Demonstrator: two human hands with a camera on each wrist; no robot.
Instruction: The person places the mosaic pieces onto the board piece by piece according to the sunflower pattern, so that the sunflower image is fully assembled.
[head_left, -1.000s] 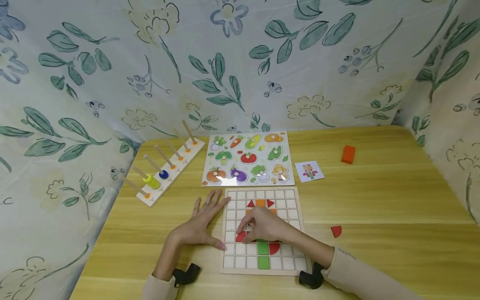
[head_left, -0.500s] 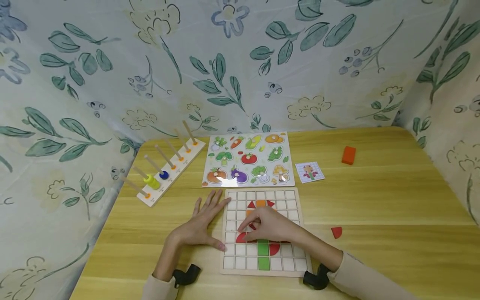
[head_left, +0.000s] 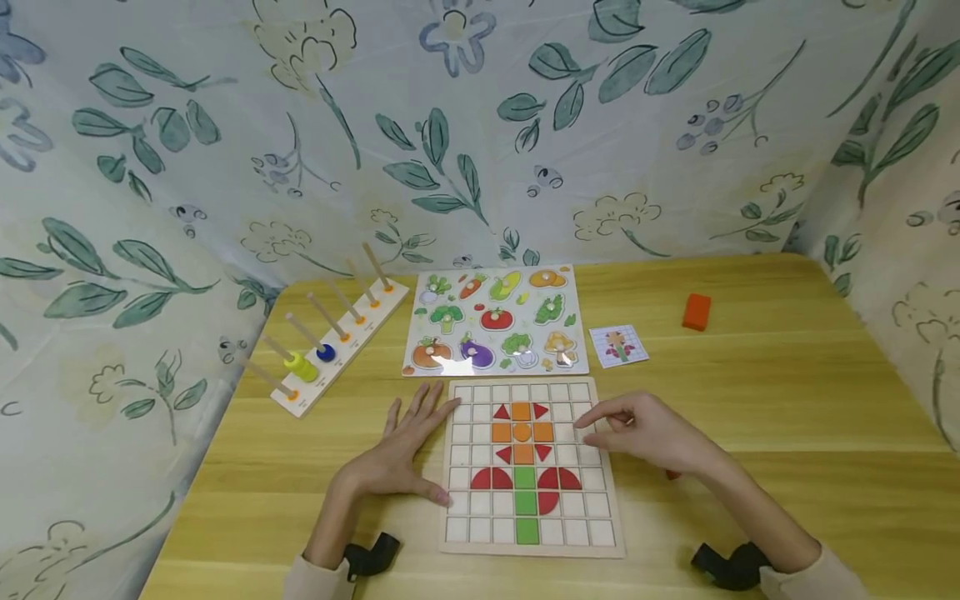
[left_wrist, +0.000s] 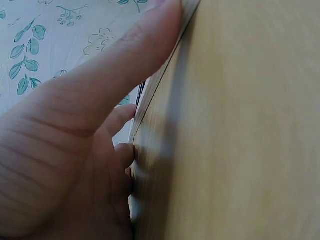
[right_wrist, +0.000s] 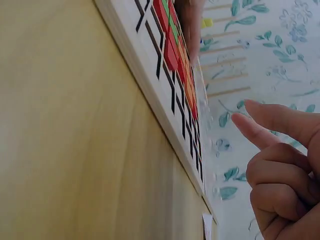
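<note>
A wooden grid board (head_left: 618, 533) lies in front of me, holding orange, green and red shapes laid out as a flower. My left hand (head_left: 397, 454) rests at its left side, fingers spread, with thumb and index finger touching the board's edge. Over the right side of the board hovers my right hand (head_left: 652, 433); its index finger and thumb stand apart with nothing between them, and the other fingers are curled in the right wrist view. A red quarter-circle piece (head_left: 672, 475) lies on the table, mostly hidden beneath the right wrist.
Behind the board lies a vegetable peg puzzle (head_left: 497, 300). Beside it are a small pattern card (head_left: 618, 345) and an orange block (head_left: 697, 312). A wooden rack of upright pegs (head_left: 337, 350) with yellow and blue rings stands at left. Floral cloth hangs around the table.
My right hand has left the red piece at the left of the board and moved right, uncovering the flower pattern. The left hand has stayed in place.
</note>
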